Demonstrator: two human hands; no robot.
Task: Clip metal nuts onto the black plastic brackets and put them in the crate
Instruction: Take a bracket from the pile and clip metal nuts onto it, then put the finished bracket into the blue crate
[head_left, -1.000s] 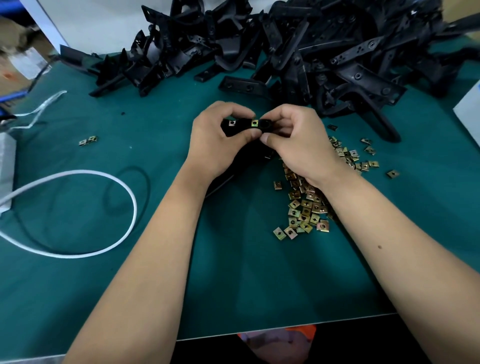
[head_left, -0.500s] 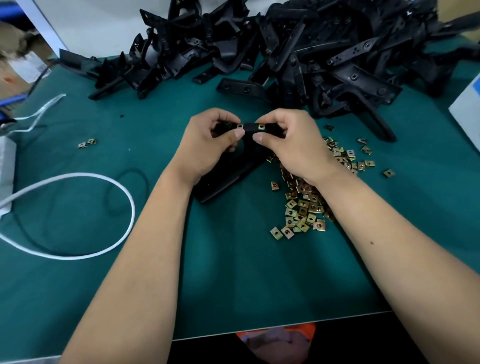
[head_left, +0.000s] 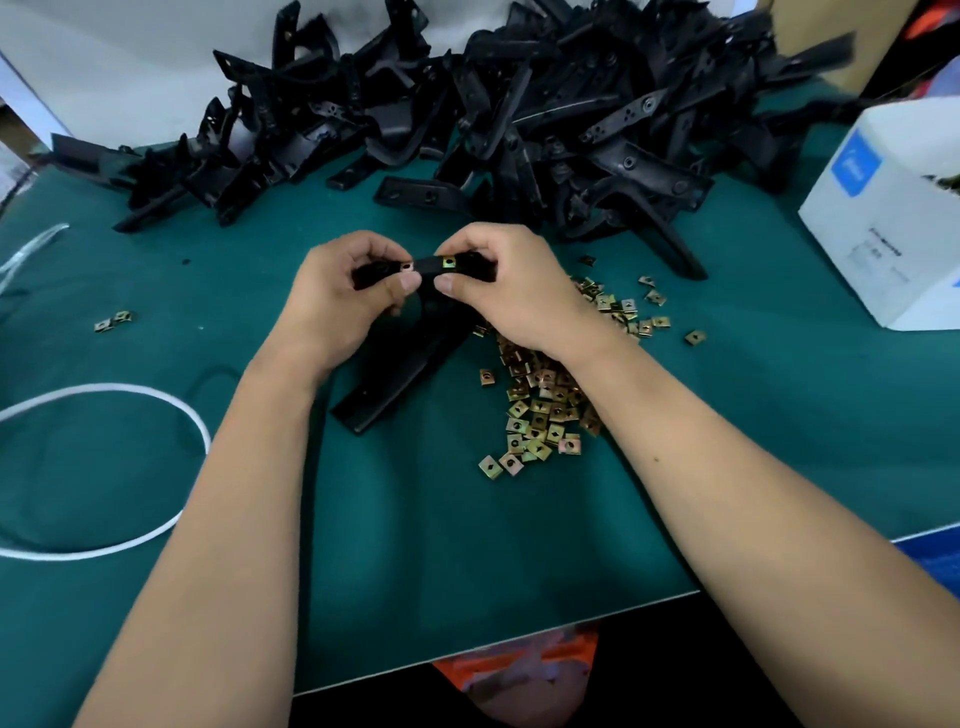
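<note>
Between the thumbs and curled fingers of the left hand (head_left: 337, 301) and right hand (head_left: 511, 293), a black bracket (head_left: 400, 358) with two clipped nuts (head_left: 449, 262) is pinched above the green table (head_left: 395, 545), loose nuts (head_left: 545, 410) beside it, bracket pile (head_left: 519, 119) behind.

At about three o'clock, a white box (head_left: 883, 228) bears a blue label and small dark print, both too blurred to read.

Even overhead light fell bright on the green mat (head_left: 156, 270), soft shadows lay under the forearms, the far black bracket pile (head_left: 519, 119) blurred, and edges bowed with wide-angle distortion.
</note>
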